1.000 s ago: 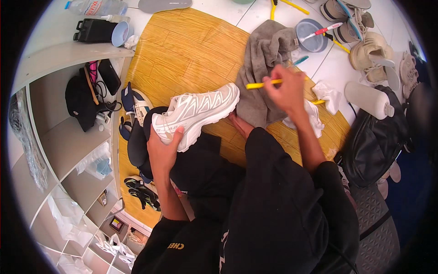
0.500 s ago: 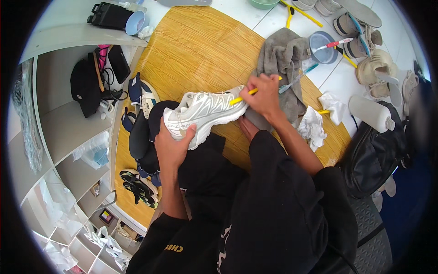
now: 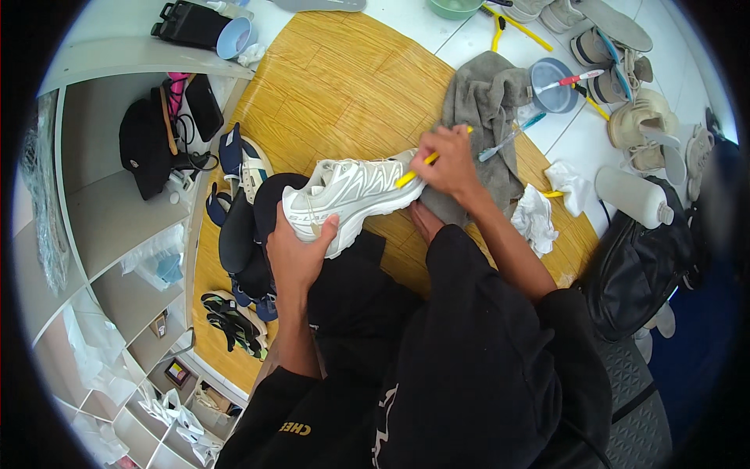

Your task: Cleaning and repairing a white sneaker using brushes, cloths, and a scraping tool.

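Note:
A white sneaker [image 3: 355, 187] lies on its side above my lap, its toe pointing right. My left hand [image 3: 299, 248] is closed around the heel. In my right hand [image 3: 449, 162] is a thin yellow-handled brush [image 3: 405, 180], gripped like a pen, its lower end against the upper near the toe. Whether that end has bristles is too small to tell. Beyond my right hand a grey towel [image 3: 484, 94] lies crumpled, with a clear-handled toothbrush [image 3: 508, 139] on it.
Across a blue-grey bowl [image 3: 553, 87] rests a red-and-white toothbrush. Crumpled white tissues [image 3: 534, 222], a white bottle [image 3: 633, 195] and a black bag [image 3: 641, 262] are at right. Several worn shoes [image 3: 642, 125] stand at far right. A cubby shelf [image 3: 101, 266] lines the left.
The yellow brush has shifted slightly and tilted differently in my right hand, still against the shoe's toe area. My left hand keeps its hold on the heel.

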Demonstrator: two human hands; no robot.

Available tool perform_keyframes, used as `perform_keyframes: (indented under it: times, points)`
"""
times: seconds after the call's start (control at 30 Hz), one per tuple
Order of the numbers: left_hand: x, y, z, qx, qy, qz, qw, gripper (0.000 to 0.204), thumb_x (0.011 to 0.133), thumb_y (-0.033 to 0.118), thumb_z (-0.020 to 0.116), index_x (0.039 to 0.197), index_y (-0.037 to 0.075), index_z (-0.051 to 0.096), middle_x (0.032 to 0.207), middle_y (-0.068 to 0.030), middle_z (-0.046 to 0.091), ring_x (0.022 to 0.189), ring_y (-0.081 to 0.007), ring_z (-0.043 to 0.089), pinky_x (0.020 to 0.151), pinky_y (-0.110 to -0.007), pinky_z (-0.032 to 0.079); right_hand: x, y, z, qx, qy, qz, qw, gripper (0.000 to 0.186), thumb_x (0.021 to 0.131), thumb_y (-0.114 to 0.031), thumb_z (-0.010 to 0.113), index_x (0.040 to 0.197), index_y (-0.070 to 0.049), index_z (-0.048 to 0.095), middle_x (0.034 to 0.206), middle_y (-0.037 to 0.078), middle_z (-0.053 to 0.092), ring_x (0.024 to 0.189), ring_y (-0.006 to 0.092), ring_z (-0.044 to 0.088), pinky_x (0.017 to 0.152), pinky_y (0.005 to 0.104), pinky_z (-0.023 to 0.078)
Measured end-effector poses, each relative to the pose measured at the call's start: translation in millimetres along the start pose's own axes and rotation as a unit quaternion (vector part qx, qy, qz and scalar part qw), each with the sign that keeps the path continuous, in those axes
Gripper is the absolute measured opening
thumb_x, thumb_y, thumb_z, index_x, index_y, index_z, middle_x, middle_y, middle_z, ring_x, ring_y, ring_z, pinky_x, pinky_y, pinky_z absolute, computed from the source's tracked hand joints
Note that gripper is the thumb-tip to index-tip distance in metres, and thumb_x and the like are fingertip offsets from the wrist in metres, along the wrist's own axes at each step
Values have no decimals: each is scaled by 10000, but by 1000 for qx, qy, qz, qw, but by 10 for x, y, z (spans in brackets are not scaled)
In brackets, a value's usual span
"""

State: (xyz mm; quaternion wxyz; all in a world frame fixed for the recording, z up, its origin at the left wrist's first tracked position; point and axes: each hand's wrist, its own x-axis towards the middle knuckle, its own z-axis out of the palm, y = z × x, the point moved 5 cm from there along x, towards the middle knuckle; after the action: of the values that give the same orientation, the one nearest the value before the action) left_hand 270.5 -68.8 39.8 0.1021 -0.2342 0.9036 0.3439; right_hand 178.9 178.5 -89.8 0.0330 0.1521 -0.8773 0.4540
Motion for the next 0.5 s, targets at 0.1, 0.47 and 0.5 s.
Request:
perform_keyframes:
  times: [0.1, 0.47, 0.5]
  points:
    - [-16, -16, -10, 1, -1, -4, 1000, 620, 756, 372, 809, 1198, 7, 575, 1022, -187, 729, 968, -322, 716, 853, -380, 533, 34, 65, -23, 1, 15, -10, 1000, 187, 646, -189, 691, 613, -107, 525, 596, 38, 492, 585, 239, 449, 700, 372, 298]
    - [15, -27, 3, -2, -5, -14, 1000, 634, 740, 381, 816, 1193, 8, 576, 1012, -180, 731, 954, -315, 719, 852, -381, 534, -22, -79, 33, 13, 37, -13, 999, 180, 641, -175, 694, 602, -125, 525, 588, 15, 494, 597, 220, 473, 707, 378, 309]
    - [9, -17, 3, 2, -4, -8, 1000, 631, 743, 377, 815, 1195, 6, 576, 1010, -179, 731, 951, -311, 720, 850, -379, 534, -56, -174, 55, 43, 26, -34, 998, 174, 637, -170, 696, 615, -117, 532, 612, 25, 500, 609, 224, 460, 720, 374, 307]
